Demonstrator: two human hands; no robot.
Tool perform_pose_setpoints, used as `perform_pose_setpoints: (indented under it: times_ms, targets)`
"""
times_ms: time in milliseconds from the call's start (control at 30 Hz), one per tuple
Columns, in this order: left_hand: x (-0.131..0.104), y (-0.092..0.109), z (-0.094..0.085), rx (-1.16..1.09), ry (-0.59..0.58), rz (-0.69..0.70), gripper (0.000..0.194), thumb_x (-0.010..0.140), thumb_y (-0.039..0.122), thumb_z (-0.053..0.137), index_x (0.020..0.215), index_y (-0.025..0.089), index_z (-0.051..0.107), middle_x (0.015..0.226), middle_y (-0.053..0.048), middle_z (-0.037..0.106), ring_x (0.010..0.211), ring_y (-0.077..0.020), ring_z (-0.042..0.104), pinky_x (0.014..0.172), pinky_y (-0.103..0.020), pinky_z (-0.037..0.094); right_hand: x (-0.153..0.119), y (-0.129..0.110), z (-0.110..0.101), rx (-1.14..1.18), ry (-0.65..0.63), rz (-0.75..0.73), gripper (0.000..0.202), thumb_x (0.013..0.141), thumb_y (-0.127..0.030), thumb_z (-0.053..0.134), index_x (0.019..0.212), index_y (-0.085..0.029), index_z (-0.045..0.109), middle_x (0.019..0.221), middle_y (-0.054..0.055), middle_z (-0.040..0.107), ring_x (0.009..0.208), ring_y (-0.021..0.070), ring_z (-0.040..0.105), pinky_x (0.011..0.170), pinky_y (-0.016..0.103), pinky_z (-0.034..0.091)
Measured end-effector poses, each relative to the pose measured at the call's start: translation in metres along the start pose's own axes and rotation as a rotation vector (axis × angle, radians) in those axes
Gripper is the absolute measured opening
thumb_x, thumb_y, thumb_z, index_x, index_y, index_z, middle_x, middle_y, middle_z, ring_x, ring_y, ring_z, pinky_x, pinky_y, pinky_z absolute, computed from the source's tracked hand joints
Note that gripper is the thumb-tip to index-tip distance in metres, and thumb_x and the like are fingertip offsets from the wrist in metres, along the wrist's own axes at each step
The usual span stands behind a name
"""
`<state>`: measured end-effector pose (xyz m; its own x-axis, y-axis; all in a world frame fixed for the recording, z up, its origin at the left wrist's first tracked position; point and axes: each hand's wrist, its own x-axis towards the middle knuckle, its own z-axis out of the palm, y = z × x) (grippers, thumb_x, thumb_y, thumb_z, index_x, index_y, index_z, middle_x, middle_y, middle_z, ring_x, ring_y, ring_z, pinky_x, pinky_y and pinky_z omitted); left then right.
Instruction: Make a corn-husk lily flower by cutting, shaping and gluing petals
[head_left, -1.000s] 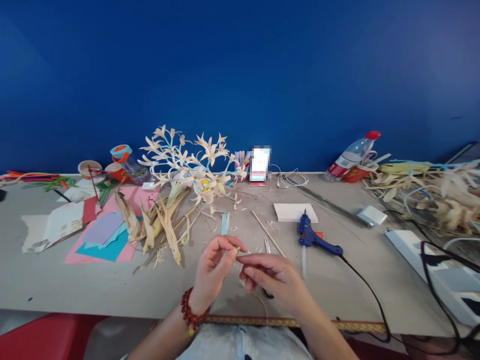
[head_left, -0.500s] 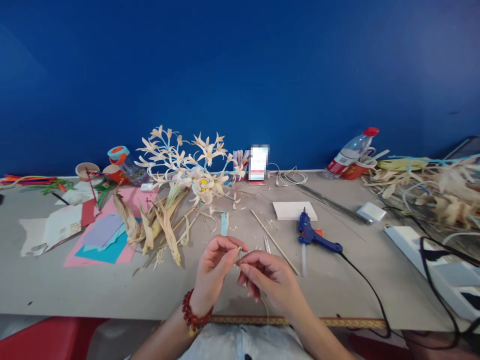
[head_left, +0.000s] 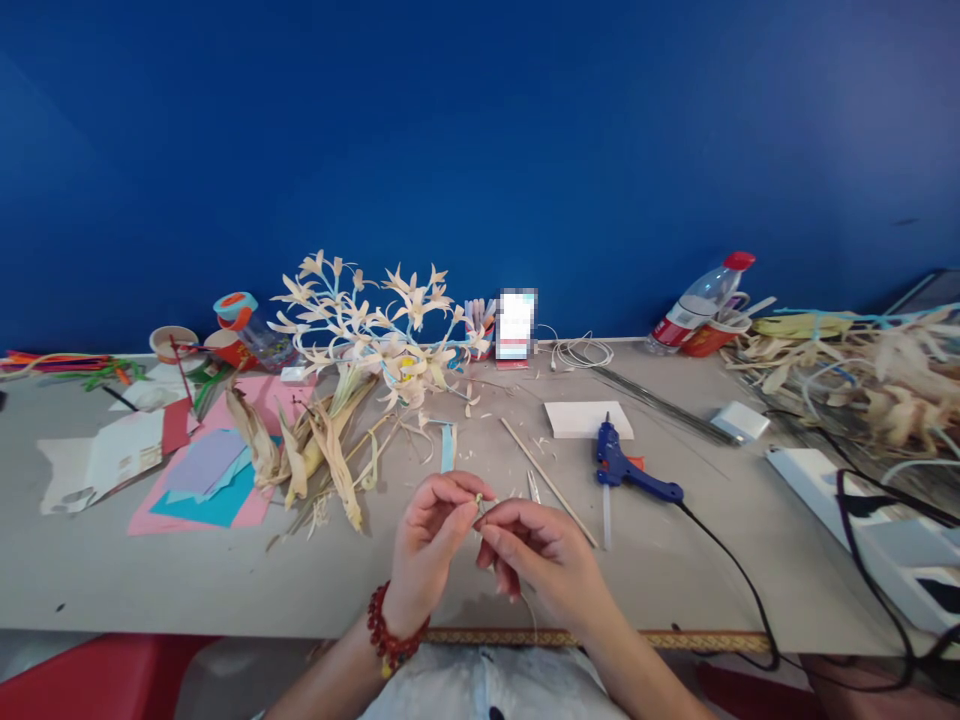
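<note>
In the head view, the small pale-green piece (head_left: 479,498) is at the tips of the thumb and the index finger of the left hand (head_left: 429,535); it stands out a little above these fingertips, on the side which faces the right hand (head_left: 546,550); both hands are held before the person's body, over the near part of the grey table (head_left: 300,590).

Compared with one second ago, the thumb and the index finger of the right hand have come closer to each other; also, more of the pale stick (head_left: 551,485) is now visible behind this hand, while the left hand keeps almost the same pose.

The left thumb and index finger are pressed together and pinch the green piece; the right thumb and index finger are bent, their tips nearly meeting, just beside the piece; whether they grip something thin, I cannot tell; a thin strand (head_left: 531,612) hangs below the right hand, but its upper end is hidden.

Beyond the hands, a light-blue strip (head_left: 448,448) lies near the left fingers; the blue glue gun (head_left: 626,470) lies to the right, apart from both hands.
</note>
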<state>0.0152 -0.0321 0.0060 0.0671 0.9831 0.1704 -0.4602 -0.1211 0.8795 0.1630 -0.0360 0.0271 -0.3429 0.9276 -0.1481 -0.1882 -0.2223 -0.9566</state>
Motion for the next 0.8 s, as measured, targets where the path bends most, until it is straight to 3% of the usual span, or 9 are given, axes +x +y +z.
perform_pose_setpoints:
  times_ms: [467,667,800]
  targets:
    - [-0.0021,-0.0016,-0.0016,0.048,-0.022,0.049,0.013,0.092,0.013,0.055,0.087,0.022,0.063,0.103,-0.005,0.068,0.098,-0.0169,0.061,0.081,-0.029,0.050,0.0010,-0.0017,0.0007,0.018,-0.011,-0.008,0.029,0.083,-0.045,0.069,0.081,-0.016,0.067,0.061,0.000,0.065,0.041,0.0071,0.054,0.039,0.017,0.046]
    - [0.0000,0.0007,0.0005,0.235,-0.014,0.260,0.016,0.091,0.009,0.056,0.091,0.023,0.064,0.101,-0.005,0.070,0.104,-0.0185,0.061,0.094,-0.037,0.046,0.0006,-0.0017,0.0018,0.075,-0.027,0.008,0.030,0.083,-0.045,0.070,0.079,-0.015,0.066,0.061,0.000,0.066,0.040,0.0062,0.054,0.038,0.016,0.046]
    - [0.0027,0.0045,0.0018,0.338,-0.036,0.361,0.019,0.090,0.006,0.055,0.093,0.023,0.064,0.099,-0.005,0.071,0.102,-0.0199,0.063,0.094,-0.042,0.047,0.0011,-0.0015,0.0020,0.118,-0.034,0.036,0.031,0.081,-0.045,0.072,0.079,-0.015,0.065,0.059,-0.001,0.065,0.038,0.0055,0.052,0.037,0.015,0.044]
